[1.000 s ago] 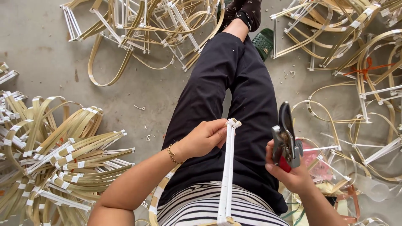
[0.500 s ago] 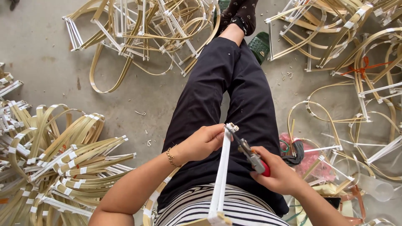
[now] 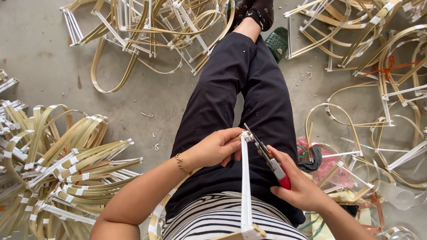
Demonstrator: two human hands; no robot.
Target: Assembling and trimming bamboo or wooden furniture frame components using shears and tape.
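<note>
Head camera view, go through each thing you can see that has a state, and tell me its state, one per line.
Left hand: gripping the taped corner of the bamboo frame.
Right hand: closed around the pliers' red handle.
Pliers: tip at the frame's corner; cannot tell whether the jaws are open or shut.
Bamboo frame: upright over the lap, corner wrapped in white tape.
Bamboo bundles: heaped on the floor, ends taped.
Green slipper: off the foot, on the floor.

Seated over a concrete floor [image 3: 58, 44] strewn with bent bamboo strips [image 3: 66, 164], the left hand [image 3: 215, 149] grips a taped white strip [image 3: 245, 182] while the right hand [image 3: 298, 186] presses red-handled pliers [image 3: 267, 155] against its top corner.
</note>
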